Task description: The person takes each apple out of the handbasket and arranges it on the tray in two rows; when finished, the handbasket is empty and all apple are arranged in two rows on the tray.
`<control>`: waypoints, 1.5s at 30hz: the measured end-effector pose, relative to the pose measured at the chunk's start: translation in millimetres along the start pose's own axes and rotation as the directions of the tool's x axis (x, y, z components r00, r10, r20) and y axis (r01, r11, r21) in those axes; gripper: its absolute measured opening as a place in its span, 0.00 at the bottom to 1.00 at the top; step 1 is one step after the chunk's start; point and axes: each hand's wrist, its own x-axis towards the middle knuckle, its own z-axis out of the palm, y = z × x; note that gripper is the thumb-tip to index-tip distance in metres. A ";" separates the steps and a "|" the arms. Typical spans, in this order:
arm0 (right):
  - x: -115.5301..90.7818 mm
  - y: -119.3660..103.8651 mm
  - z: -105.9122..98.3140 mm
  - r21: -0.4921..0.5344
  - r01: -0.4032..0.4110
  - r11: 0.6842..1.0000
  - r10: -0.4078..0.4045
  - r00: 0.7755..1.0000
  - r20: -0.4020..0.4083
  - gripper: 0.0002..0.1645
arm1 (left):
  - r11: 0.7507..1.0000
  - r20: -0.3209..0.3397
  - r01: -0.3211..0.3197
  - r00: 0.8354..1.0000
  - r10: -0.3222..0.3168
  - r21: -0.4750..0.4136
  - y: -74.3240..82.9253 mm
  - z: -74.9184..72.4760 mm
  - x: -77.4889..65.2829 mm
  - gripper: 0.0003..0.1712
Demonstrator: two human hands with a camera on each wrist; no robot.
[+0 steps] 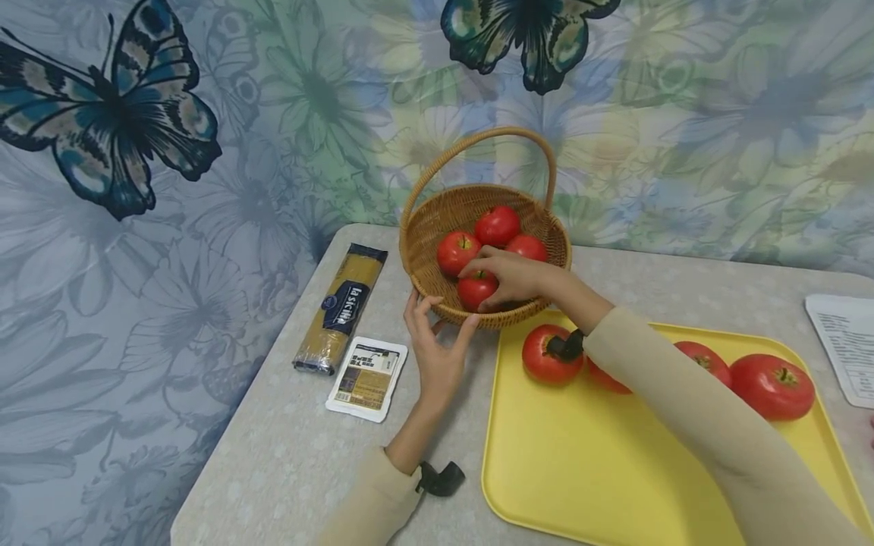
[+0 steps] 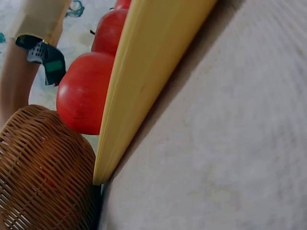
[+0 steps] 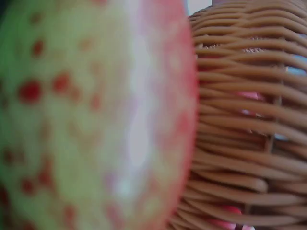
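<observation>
A wicker basket [image 1: 437, 214] with a tall arched handle stands at the back of the table, with three red tomatoes [image 1: 497, 226] inside. My right hand [image 1: 512, 274] reaches over its front rim, fingers and thumb curled round another tomato [image 1: 476, 290] low in the basket. From the front left, my left hand [image 1: 437, 356] holds the basket's near side, thumb and fingers spread along the rim. The left wrist view shows the woven outside of the basket [image 2: 45, 167]. In the right wrist view, a blurred pale green and red rounded surface [image 3: 96, 115] fills the left, beside the weave.
On the right lies a yellow tray [image 1: 580, 462] bearing several tomatoes [image 1: 773, 387], partly hidden by my right sleeve. Left of the basket are a packet of spaghetti [image 1: 341, 309] and a small white-edged pack [image 1: 367, 378]. A white printed sheet-like pack [image 1: 847, 345] lies at the far right.
</observation>
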 end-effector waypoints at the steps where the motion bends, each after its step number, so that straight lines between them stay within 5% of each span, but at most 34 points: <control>1: -0.2 -0.7 0.6 -0.012 -0.004 1.000 0.003 1.000 -0.005 0.36 | 1.000 0.003 0.001 1.000 -0.001 0.003 0.2 0.6 -0.3 0.31; 14: -18.1 -0.3 -2.8 -0.007 0.060 0.998 -0.060 0.992 -0.110 0.33 | 1.000 0.019 0.006 1.000 -0.006 0.002 0.6 8.2 -6.7 0.30; 19: -49.9 -18.8 -25.8 -0.040 0.106 0.994 -0.113 0.960 -0.257 0.35 | 1.000 0.016 0.001 1.000 -0.001 0.009 0.4 10.6 -7.0 0.30; 24: -104.3 -36.7 -34.6 -0.094 0.143 0.985 -0.168 0.912 -0.374 0.35 | 1.000 0.006 0.002 1.000 -0.002 0.009 0.3 10.5 -7.1 0.30; 29: -160.2 -47.8 -9.1 -0.138 0.146 0.980 -0.190 0.896 -0.402 0.38 | 1.000 -0.007 -0.002 1.000 0.002 0.021 0.6 7.7 -6.3 0.30; 34: -195.2 -53.9 36.9 -0.143 0.122 0.982 -0.167 0.912 -0.374 0.42 | 1.000 -0.009 -0.006 1.000 0.006 0.018 -0.5 5.4 -4.8 0.30; 40: -206.2 -53.2 90.0 -0.149 0.139 0.979 -0.182 0.922 -0.341 0.45 | 1.000 -0.021 0.002 1.000 -0.002 0.020 -1.4 4.2 -3.3 0.29; 45: -204.1 -48.1 109.3 -0.129 0.137 0.982 -0.174 0.923 -0.342 0.44 | 1.000 -0.010 0.003 1.000 -0.003 0.018 -0.2 4.9 -2.0 0.29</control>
